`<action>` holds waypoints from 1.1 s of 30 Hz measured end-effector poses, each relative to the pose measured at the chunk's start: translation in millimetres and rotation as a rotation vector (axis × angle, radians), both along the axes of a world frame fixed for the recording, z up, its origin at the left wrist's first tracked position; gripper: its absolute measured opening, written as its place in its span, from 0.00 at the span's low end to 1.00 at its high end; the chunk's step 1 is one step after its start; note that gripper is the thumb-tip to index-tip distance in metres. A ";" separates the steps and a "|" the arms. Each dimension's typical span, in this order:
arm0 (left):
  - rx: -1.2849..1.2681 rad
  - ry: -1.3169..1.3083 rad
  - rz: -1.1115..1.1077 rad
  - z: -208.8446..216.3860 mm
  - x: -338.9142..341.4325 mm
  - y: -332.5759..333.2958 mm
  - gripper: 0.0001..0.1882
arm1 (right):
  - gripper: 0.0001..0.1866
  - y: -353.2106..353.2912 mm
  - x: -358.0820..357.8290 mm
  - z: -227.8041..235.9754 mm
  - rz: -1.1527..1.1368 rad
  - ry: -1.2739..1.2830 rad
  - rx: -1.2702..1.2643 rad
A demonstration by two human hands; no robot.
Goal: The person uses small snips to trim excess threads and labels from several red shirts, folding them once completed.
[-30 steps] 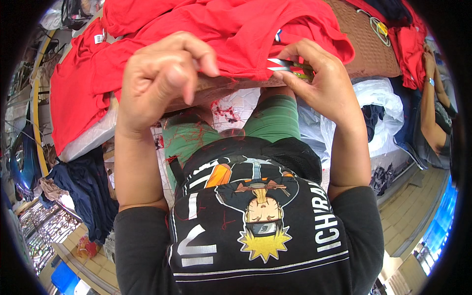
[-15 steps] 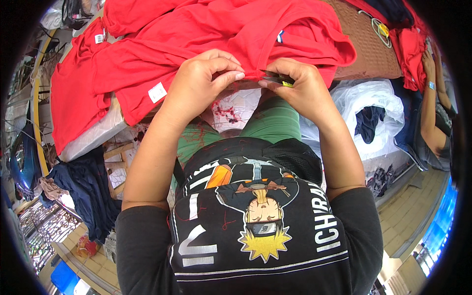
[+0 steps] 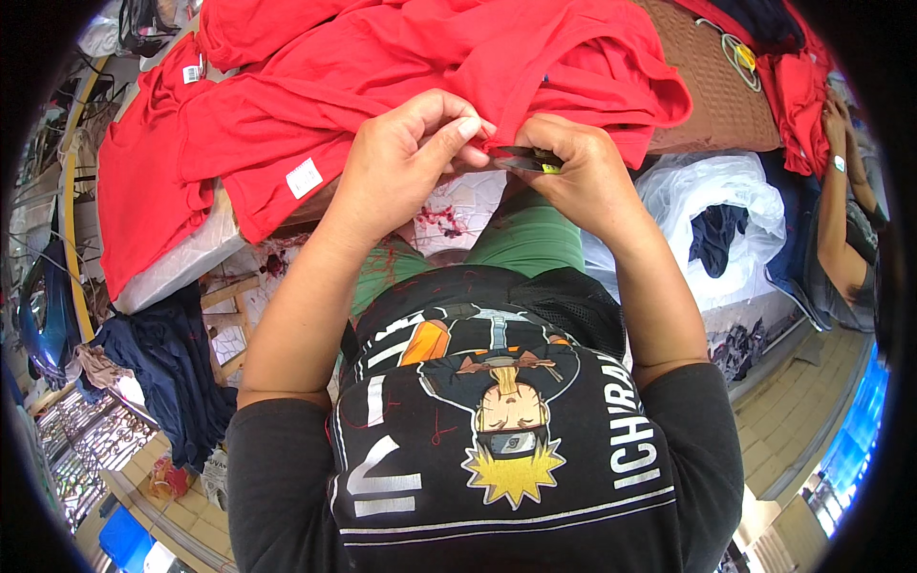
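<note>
A red garment (image 3: 382,67) lies spread over the table, its near edge lifted between my hands. My left hand (image 3: 406,153) is closed in a pinch at that edge; its fingertips partly cover the cloth there. In my closed right hand (image 3: 587,172) is a pair of thread snips (image 3: 521,159) with dark blades and a yellow mark. The blades point left, with their tips at the red edge beside my left fingertips. A white tag (image 3: 304,179) hangs on the red cloth left of my left hand.
A brown padded surface (image 3: 712,86) extends right, with a coiled pale cord (image 3: 737,55). Below it a white plastic bag (image 3: 755,196) holds dark cloth. Another person's arm (image 3: 834,205) reaches to red cloth at far right. Dark blue cloth (image 3: 167,372) hangs at left; red thread scraps (image 3: 441,222) lie below.
The snips have turned more into view, and their blades have come to the red edge by my left fingertips. My hands are closer together; my left fingers have shifted slightly right.
</note>
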State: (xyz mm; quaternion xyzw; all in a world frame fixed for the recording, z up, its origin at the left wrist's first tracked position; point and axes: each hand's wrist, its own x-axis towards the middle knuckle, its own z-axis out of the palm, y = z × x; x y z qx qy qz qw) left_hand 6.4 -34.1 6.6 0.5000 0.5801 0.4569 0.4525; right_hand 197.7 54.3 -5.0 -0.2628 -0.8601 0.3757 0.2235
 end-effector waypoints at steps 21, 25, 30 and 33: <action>0.102 0.119 0.069 -3.3 11.3 -1.6 0.08 | 0.10 -5.5 4.6 26.7 -0.046 -0.052 0.284; 0.066 0.194 0.075 1.9 12.4 -2.8 0.06 | 0.10 -8.9 1.2 27.4 -0.050 -0.087 0.300; 0.416 0.369 -0.073 16.7 -6.1 -3.5 0.11 | 0.10 -8.9 3.4 36.3 -0.031 -0.135 0.324; 0.489 0.351 -0.278 58.7 -26.0 -10.9 0.26 | 0.11 2.6 10.3 34.3 -0.104 0.008 0.314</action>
